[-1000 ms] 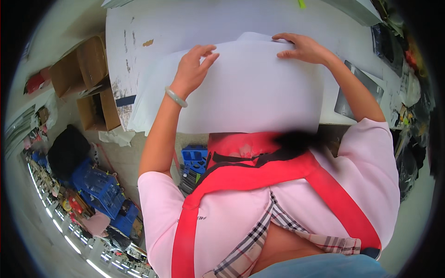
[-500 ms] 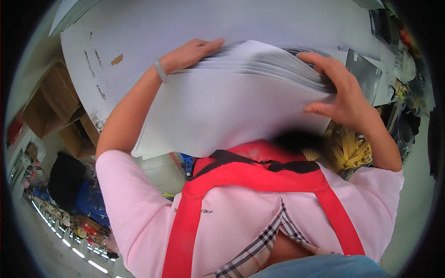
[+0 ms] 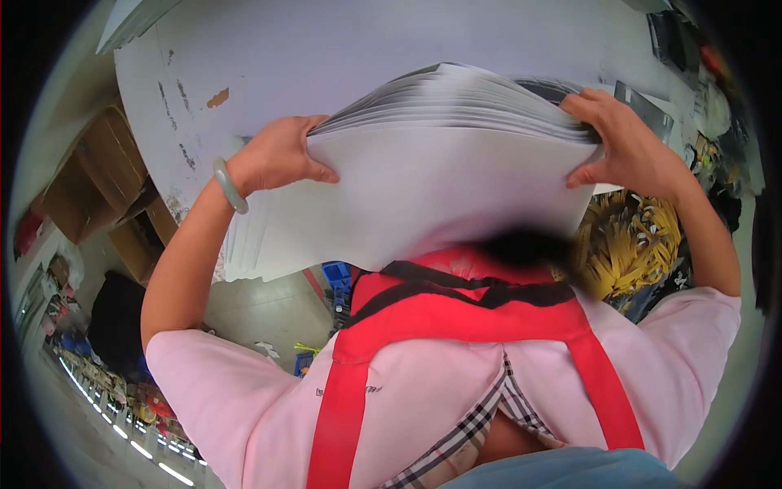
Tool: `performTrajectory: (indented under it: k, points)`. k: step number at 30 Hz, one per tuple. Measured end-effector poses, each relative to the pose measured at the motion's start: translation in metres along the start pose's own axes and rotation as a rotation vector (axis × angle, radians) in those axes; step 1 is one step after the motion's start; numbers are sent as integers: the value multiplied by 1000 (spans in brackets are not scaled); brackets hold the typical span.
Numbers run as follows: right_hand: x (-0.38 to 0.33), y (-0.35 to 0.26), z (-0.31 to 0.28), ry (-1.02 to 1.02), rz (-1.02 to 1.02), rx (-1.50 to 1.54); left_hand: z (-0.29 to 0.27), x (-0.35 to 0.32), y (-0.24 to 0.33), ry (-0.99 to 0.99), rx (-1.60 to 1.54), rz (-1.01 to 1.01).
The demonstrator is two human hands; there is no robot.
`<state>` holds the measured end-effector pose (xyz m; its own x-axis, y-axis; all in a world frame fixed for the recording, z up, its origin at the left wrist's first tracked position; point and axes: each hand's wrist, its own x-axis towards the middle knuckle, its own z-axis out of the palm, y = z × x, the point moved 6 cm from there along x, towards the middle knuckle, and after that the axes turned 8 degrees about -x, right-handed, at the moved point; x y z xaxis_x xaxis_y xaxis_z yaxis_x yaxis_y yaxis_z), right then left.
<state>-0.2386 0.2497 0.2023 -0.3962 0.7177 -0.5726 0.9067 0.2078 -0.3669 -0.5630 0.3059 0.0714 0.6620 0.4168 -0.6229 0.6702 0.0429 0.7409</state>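
A thick stack of large white sheets (image 3: pixel 440 179) stands tilted toward my chest, its upper edges fanned out and bowed up in the middle. My left hand (image 3: pixel 281 155) clasps its left side, thumb on the near face and fingers behind. At the opposite side my right hand (image 3: pixel 615 138) holds the upper right corner between thumb and fingers. Dark grey faces show between some sheets near that corner. More white sheets stick out below my left hand. A dark blur covers part of the lower edge.
The white table (image 3: pixel 366 41) has scuffs and a brown patch. Open cardboard boxes (image 3: pixel 98 171) stand at left. Below my right forearm lies a heap of yellow strips (image 3: pixel 631 244). A dark flat panel (image 3: pixel 639 110) lies at the back right, near bags and clutter.
My left hand has come off the top edge, moving down and left to grip the stack's left side. My right hand has closed on the right corner, and the stack bows up more.
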Motion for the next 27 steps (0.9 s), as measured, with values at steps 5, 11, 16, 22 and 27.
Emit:
performTrajectory:
  k: [5,11,16,22,27]
  points:
    - [-36,-41,-16,-177,253,24,-3,-68,50,5,124,-43]
    - [-100,-92,-51,176,196,-223,-26,-173,88,203,308,8]
    - [-101,-136,-90,566,161,-425,-48,-223,117,587,611,167]
    - [-84,-126,-50,554,1,-598,9,-231,71,1039,924,304]
    - [-80,-112,70,698,-298,-592,107,-185,-12,1007,597,298]
